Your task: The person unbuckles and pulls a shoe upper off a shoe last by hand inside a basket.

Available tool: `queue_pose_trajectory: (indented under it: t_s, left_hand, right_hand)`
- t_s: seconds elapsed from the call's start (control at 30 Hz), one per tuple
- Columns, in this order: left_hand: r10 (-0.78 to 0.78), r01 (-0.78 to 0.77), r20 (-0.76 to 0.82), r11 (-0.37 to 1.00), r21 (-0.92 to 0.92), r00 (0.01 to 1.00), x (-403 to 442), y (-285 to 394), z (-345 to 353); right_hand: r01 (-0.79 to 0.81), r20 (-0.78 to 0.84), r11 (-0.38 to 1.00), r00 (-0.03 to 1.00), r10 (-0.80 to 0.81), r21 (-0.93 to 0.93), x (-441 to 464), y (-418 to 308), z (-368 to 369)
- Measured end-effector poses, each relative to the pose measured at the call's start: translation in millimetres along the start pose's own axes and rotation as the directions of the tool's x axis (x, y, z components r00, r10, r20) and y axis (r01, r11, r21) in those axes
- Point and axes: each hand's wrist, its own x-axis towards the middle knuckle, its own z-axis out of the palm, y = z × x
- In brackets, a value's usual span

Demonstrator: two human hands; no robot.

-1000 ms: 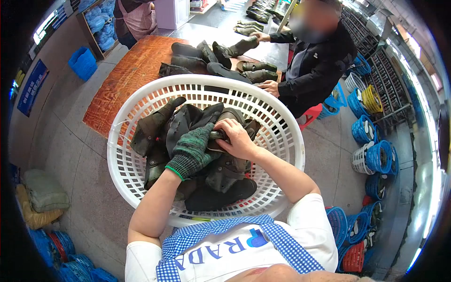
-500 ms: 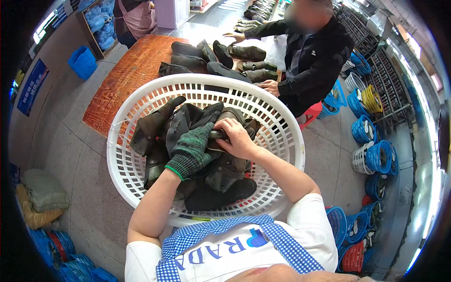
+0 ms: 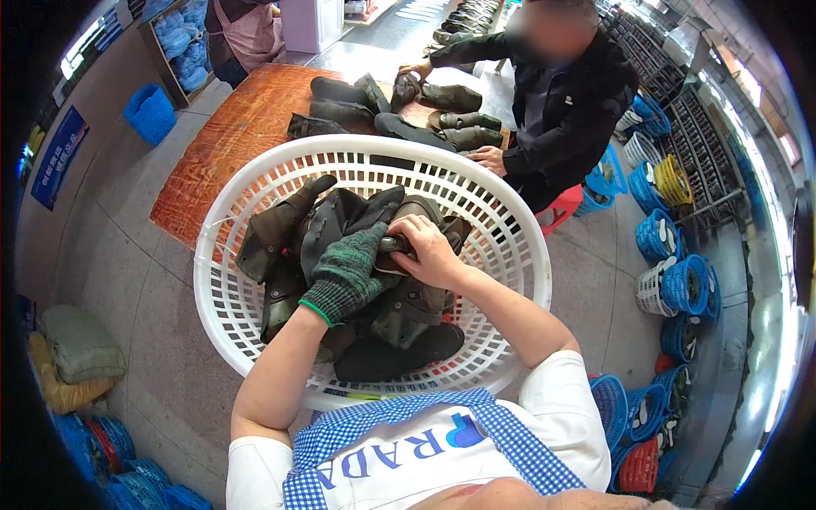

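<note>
A large white plastic basket (image 3: 520,223) in front of me holds a pile of dark shoe pieces (image 3: 399,353). My left hand (image 3: 347,274), in a dark green knitted glove, is closed over the middle of the pile. Bare, my right hand (image 3: 427,252) has its fingers curled round a dark shoe piece (image 3: 393,245) beside the glove. Both hands meet at this piece, whose lower part is hidden under them. More pieces lie to the left and below the hands inside the basket.
Beyond the basket, a brown wooden board (image 3: 225,140) carries several dark shoe pieces (image 3: 340,112). A co-worker in black (image 3: 574,110) touches pieces there. Another person (image 3: 246,38) stands at the back left. Blue baskets (image 3: 687,285) line the right side; a blue bin (image 3: 150,114) stands left.
The co-worker's hand has moved back to the board and now holds a shoe piece that it has turned. My hands and the basket look unmoved.
</note>
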Motion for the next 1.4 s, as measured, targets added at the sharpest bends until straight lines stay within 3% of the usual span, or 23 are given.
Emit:
queue_pose_trajectory:
  t_s: [1.4]
  left_hand:
    - [-0.028, 0.029, 0.019, 1.000, -0.007, 0.999, 0.4, 4.8, -4.4]
  right_hand:
    - [-0.008, 0.002, 1.000, 1.000, 0.008, 0.007, -1.2, 2.3, 3.4]
